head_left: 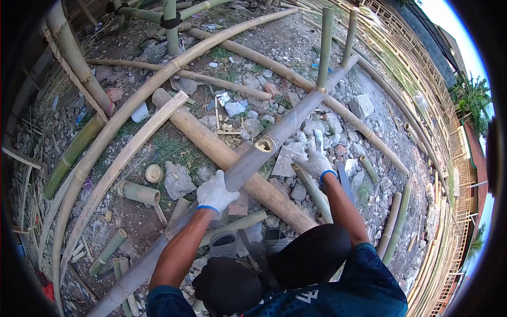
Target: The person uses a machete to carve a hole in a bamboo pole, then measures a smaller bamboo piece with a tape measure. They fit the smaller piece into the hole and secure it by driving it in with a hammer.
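Observation:
A long grey bamboo pole (293, 119) runs diagonally in front of me, across a thicker tan bamboo pole (211, 134). My left hand (216, 193), in a white work glove, lies on the grey pole with its thumb apart from the fingers. A rough hole (265, 145) is cut in the pole's upper side, ahead of that hand. To the right of the hole, my gloved right hand (317, 162) is closed around a tool with a pale upper end (318, 138). A flat grey blade-like strip (344, 179) shows beside the right wrist; its link to the tool is hidden.
Two upright bamboo posts (325, 50) stand on the grey pole's far part. A curved split bamboo (124, 169) arches at left. Short bamboo offcuts (140, 193) and broken concrete (362, 105) litter the ground. A bamboo fence (459, 174) lines the right side.

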{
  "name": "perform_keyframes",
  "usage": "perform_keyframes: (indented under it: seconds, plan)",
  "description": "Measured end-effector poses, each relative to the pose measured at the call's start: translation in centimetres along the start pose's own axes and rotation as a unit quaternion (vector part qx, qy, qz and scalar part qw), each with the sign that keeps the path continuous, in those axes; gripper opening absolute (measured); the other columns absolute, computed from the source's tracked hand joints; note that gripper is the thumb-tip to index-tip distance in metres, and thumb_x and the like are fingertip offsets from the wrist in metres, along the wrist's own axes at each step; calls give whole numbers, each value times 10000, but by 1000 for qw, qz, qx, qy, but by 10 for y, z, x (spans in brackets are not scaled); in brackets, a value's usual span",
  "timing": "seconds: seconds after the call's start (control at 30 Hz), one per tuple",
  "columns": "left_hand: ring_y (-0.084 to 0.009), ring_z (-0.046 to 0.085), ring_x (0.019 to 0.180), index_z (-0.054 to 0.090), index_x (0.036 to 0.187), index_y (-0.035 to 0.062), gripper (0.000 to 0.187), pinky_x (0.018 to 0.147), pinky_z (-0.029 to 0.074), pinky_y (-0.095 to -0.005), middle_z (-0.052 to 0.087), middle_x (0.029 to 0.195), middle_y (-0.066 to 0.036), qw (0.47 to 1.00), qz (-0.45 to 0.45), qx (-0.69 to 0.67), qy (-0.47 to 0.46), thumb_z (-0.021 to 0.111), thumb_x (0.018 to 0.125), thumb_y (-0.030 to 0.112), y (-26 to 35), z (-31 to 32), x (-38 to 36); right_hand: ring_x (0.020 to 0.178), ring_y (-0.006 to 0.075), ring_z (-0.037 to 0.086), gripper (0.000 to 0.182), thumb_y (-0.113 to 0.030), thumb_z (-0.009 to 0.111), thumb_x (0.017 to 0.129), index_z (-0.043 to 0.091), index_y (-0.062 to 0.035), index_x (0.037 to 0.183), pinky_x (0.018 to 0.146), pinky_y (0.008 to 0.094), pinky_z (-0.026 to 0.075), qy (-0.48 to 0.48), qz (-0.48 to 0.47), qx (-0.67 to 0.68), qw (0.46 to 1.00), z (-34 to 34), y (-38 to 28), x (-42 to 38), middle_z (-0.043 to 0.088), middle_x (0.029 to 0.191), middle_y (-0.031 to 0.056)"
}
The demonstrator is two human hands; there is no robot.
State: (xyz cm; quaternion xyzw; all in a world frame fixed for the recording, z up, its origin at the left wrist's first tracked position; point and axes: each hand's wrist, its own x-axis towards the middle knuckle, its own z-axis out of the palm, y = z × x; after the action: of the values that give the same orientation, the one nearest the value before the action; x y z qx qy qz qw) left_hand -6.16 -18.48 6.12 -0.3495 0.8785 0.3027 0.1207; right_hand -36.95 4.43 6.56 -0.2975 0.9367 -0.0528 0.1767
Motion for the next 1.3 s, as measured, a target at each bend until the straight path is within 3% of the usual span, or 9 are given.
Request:
perform_keyframes:
  seconds: [0.23,0.33,0.53,0.63,0.8,1.0,1.1,1.2,1.3]
  plan:
    - [-380,761,900,523,1193,69,720,764,607,-500,725,1036,-187,992,4,81,94,859,729,504,14,22,-14,1027,270,702,936,-701,772,861,624,72,1368,826,411,595,-43,151,497,854,50,-108,47,676,1291,193]
    - [-309,759,909,531,1232,74,741,770,614,-458,698,1041,-136,980,-6,145,135,891,729,481,25,30,-21,989,271,709,864,-619,848,814,669,86,1281,826,425,592,117,254,454,846,77,-127,62,707,1227,188]
    - [-330,722,1064,527,1284,26,809,879,588,-470,677,1108,-162,988,31,107,104,907,734,482,26,22,-33,954,279,719,741,-412,905,753,675,139,1193,855,421,578,126,172,618,757,83,-116,50,744,1113,214]
    - [-368,664,1273,431,1505,-60,1079,1068,526,-448,626,1418,-284,984,60,-159,-55,920,723,499,-17,-5,-23,926,272,716,706,-429,910,746,694,119,1137,855,425,577,145,172,603,765,75,-118,39,745,1062,196]
    - [-309,686,1230,520,1442,-91,1005,1049,522,-402,699,1325,-252,949,40,-212,-227,942,725,472,-30,-34,-32,1089,306,696,950,-463,908,748,492,153,1340,911,426,578,86,204,592,775,85,-112,49,678,1239,238]
    - [-360,664,1264,524,1479,-44,1054,1087,496,-416,682,1355,-255,970,5,-157,-184,897,711,573,-17,-35,-41,1154,323,679,981,-496,901,763,489,148,1377,953,427,569,86,177,594,780,90,-101,52,662,1306,250]
    - [-354,709,1186,586,1358,-65,903,1027,534,-415,727,1263,-258,979,25,-145,-142,923,730,491,-24,-24,-39,1199,302,666,945,-597,821,838,563,142,1367,949,421,568,-52,137,585,797,59,-91,34,664,1332,252]
    - [-384,704,1199,573,1372,-65,925,1029,535,-423,719,1277,-271,977,39,-153,-142,913,730,508,-29,-21,-35,1095,221,682,792,-649,703,956,646,40,1342,930,407,570,-31,78,474,876,73,-43,41,706,1259,133]
    - [-384,701,1210,551,1406,-55,958,1032,535,-421,712,1293,-271,976,14,-152,-156,913,726,514,-28,-22,-34,988,172,658,674,-609,660,1012,646,-34,1364,816,358,560,-3,118,520,846,70,10,46,694,1119,70]
